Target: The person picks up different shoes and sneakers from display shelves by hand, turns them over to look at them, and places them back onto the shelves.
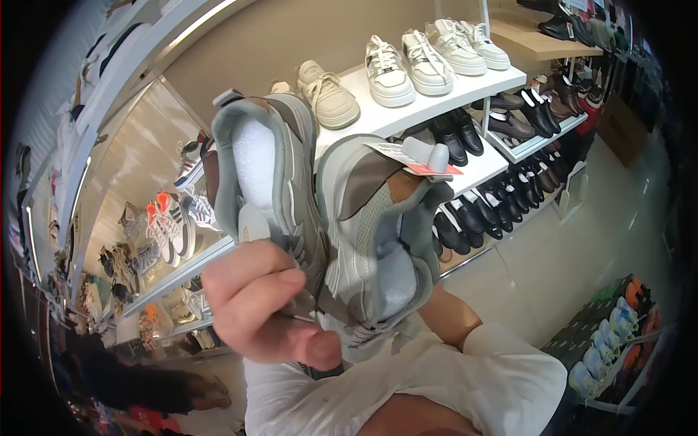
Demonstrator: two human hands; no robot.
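Two grey sneakers are held up side by side in front of me, heels toward the shelf and toes toward my body. My left hand (265, 309) has its fingers curled at the tongue and laces of the left sneaker (294, 160), thumb below. White padding fills that shoe's opening. The right sneaker (356, 218) is tilted, with white stuffing inside and a white and red price tag (411, 160) at its heel. My right forearm (451, 316) reaches up behind this shoe, which hides the right hand.
A white shelf (502, 81) with pale sneakers stands ahead. Black dress shoes (465, 218) line the lower shelves. More sneakers (171, 221) fill a rack on the left. Colourful shoes (618, 327) stand on a low rack at right. Another person (131, 378) is partly visible at lower left.
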